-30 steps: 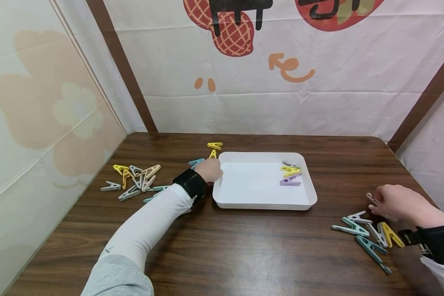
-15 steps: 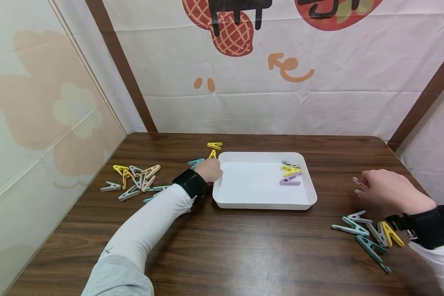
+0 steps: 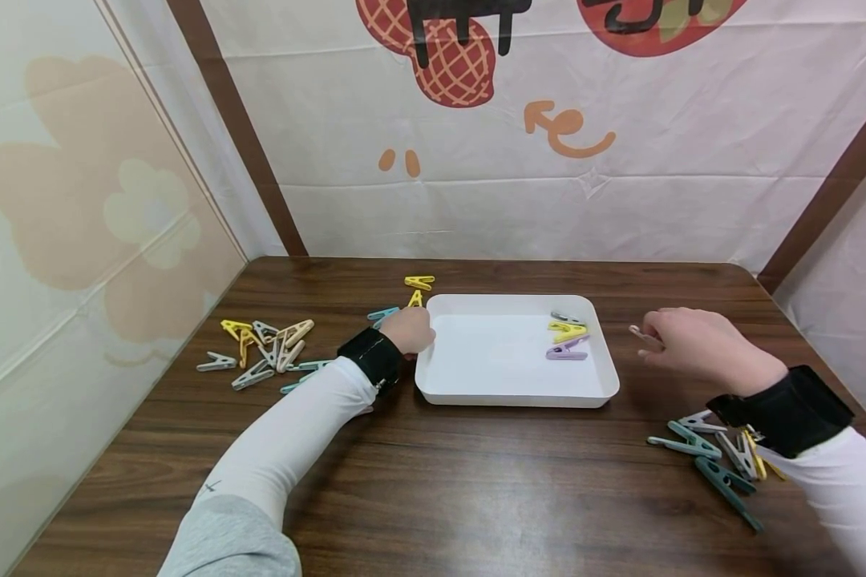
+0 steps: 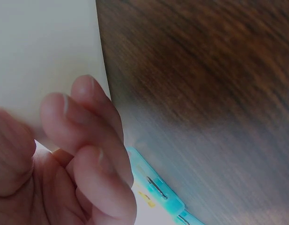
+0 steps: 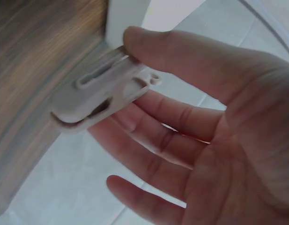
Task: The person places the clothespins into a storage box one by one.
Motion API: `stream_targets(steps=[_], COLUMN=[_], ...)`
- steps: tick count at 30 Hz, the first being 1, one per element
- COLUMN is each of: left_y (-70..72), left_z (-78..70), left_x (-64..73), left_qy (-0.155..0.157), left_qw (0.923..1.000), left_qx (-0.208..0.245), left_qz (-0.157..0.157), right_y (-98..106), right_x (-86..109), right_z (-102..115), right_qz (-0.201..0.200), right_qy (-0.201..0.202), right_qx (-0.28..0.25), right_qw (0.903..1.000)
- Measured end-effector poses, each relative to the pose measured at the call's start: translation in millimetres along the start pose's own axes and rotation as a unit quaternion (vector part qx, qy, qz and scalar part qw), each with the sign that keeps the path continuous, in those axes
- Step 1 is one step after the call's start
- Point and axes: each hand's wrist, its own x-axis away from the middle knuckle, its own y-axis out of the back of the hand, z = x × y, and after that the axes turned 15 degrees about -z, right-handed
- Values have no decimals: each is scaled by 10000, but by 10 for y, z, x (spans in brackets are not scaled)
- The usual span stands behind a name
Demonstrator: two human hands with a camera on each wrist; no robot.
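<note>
My right hand [image 3: 707,344] pinches a pale beige clothespin [image 5: 97,91] between thumb and fingers, to the right of the white tray [image 3: 476,393]. The clothespin's tip shows past the fingertips in the head view. My left hand [image 3: 406,331] grips the tray's left edge, with curled fingers [image 4: 88,122] against the outer wall in the left wrist view. Inside the tray, toward the right, lie a grey clothespin [image 3: 567,318], a yellow clothespin [image 3: 567,330] and a purple clothespin [image 3: 566,353]. A blue clothespin [image 4: 158,185] lies close by the left hand.
Several clothespins in yellow, grey and beige [image 3: 289,357] lie at the table's left. By the right forearm are a green clothespin [image 3: 725,485], a light teal clothespin [image 3: 685,441] and others, partly covered by the sleeve. A yellow clothespin [image 3: 419,282] lies behind the tray's left corner.
My right hand has moved left and away from the right-hand clothespins toward the tray, carrying the beige clothespin. The left hand and tray have stayed in place.
</note>
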Motion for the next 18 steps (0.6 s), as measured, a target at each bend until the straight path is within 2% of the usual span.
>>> stream_targets(steps=[5,11,18], left_y=[-12,-31,-34], left_z=[5,8,5], left_x=[-6,-31,-28], left_qy=[-8,35,38], left_qw=[10000,10000,10000], left_qx=[26,-45,-59], left_qz=[-1,2,9], right_y=[-2,-56,-216], right_x=[-101,-208,-297], right_z=[200,413,579], right_qz=[-365,-724,-773], right_qy=[466,1138,1795], right_qx=[-69,-288,-523], right_qw=[9982,9904,9793])
